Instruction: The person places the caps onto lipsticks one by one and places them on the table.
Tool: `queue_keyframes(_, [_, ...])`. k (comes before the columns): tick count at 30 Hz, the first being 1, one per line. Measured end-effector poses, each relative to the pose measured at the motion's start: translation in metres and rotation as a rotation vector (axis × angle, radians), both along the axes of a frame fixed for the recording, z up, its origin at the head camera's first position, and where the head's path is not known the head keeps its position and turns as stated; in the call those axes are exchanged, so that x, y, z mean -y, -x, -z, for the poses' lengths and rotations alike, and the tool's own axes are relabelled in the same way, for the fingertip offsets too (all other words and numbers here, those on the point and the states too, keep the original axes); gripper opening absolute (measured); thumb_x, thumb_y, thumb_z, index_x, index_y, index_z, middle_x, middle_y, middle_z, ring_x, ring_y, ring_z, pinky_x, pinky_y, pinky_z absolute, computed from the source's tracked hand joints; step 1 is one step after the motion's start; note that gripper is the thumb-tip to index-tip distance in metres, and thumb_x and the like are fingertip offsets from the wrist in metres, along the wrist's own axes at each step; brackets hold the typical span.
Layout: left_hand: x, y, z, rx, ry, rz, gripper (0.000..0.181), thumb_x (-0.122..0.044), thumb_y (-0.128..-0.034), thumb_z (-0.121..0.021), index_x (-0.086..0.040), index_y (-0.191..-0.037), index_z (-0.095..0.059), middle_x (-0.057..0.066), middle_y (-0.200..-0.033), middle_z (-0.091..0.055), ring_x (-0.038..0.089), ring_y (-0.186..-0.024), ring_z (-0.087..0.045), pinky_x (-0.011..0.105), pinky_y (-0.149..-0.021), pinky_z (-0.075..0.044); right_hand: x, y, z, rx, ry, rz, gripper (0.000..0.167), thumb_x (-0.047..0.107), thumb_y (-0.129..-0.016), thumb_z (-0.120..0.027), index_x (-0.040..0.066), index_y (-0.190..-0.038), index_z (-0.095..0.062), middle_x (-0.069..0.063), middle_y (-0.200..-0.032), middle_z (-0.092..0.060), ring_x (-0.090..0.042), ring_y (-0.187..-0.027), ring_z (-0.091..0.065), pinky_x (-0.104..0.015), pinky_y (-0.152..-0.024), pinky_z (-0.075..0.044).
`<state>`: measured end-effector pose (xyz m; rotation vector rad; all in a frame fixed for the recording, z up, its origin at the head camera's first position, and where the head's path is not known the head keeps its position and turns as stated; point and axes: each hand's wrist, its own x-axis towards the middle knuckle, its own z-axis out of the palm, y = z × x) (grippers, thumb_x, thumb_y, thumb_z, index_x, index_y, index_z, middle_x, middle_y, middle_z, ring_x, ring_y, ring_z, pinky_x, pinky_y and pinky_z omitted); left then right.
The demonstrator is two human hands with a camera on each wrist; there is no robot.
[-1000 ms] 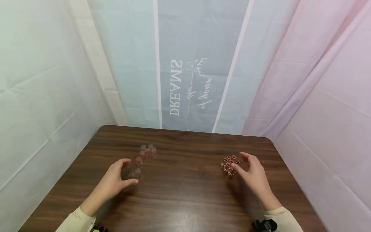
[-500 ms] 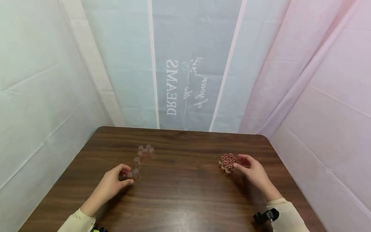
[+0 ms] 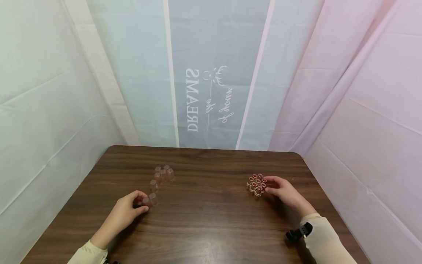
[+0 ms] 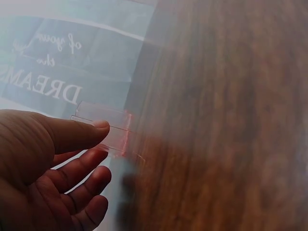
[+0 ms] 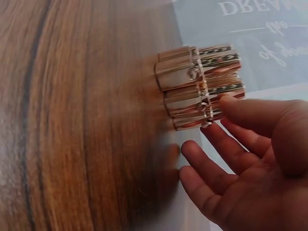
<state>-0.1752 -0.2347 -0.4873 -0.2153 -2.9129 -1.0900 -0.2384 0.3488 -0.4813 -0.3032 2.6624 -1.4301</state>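
Observation:
In the head view my left hand (image 3: 126, 209) is at the near end of a scattered line of small clear faceted cups (image 3: 153, 185). Its thumb and index finger pinch one clear cup (image 4: 113, 130), seen in the left wrist view. My right hand (image 3: 285, 190) is at the right side of a tight cluster of small cylinders with red and copper-coloured round tops (image 3: 255, 184). In the right wrist view, its thumb and index finger grip the cluster's near side. A metal band with small curls (image 5: 202, 91) runs across the cylinders. The other fingers are loosely bent.
Both groups stand on a dark wood-grain table (image 3: 204, 205). A printed cloth backdrop (image 3: 211, 73) hangs behind its far edge, and pale cloth walls (image 3: 43, 110) flank both sides. A black strap device (image 3: 298, 233) sits on the right wrist.
My left thumb and fingers have closed in around the nearest clear cup. My right hand has lowered and its thumb and index finger have come together at the cluster's side. The view has shifted slightly.

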Motion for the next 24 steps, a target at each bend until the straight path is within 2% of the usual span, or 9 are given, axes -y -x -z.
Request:
queue_keyframes(4, [0.0,0.0,0.001,-0.003,0.0,-0.001,0.026,-0.018,-0.0875,-0.083,-0.015,-0.108,-0.067,-0.003,-0.098,-0.067,0.014,-0.092,-0.061,0.032,-0.078,-0.05,0.003,0.004,0.003,-0.026,-0.039,0.009,0.042,0.005,-0.095,-0.071,-0.004,-0.135,-0.06,-0.021,-0.125,-0.068,-0.026,-0.112,-0.064,-0.023,-0.083,-0.052])
queue_keyframes(9, [0.0,0.001,0.001,-0.006,-0.002,0.002,0.026,-0.02,-0.0873,-0.083,-0.015,-0.107,-0.067,-0.003,-0.098,-0.067,0.014,-0.091,-0.061,0.031,-0.078,-0.051,0.004,0.007,0.008,-0.046,-0.081,0.052,0.037,0.006,-0.094,-0.073,-0.002,-0.129,-0.064,-0.017,-0.117,-0.071,-0.02,-0.101,-0.063,-0.023,-0.078,-0.052])
queue_keyframes(15, [0.0,0.001,-0.001,-0.02,-0.012,0.002,0.026,-0.021,-0.0877,-0.083,-0.014,-0.107,-0.067,-0.003,-0.097,-0.067,0.014,-0.092,-0.062,0.03,-0.078,-0.051,0.002,0.009,0.013,-0.042,-0.088,0.085,0.035,0.008,-0.091,-0.078,-0.002,-0.122,-0.068,-0.015,-0.111,-0.072,-0.018,-0.097,-0.064,-0.022,-0.077,-0.052])
queue_keyframes(24, [0.001,0.001,-0.001,-0.029,-0.005,-0.006,0.025,-0.021,-0.0888,-0.082,-0.015,-0.107,-0.067,-0.004,-0.099,-0.068,0.014,-0.093,-0.063,0.03,-0.078,-0.052,0.001,0.01,0.017,-0.028,-0.086,0.065,0.034,0.01,-0.089,-0.08,-0.003,-0.119,-0.068,-0.013,-0.106,-0.072,-0.016,-0.092,-0.063,-0.023,-0.075,-0.052])
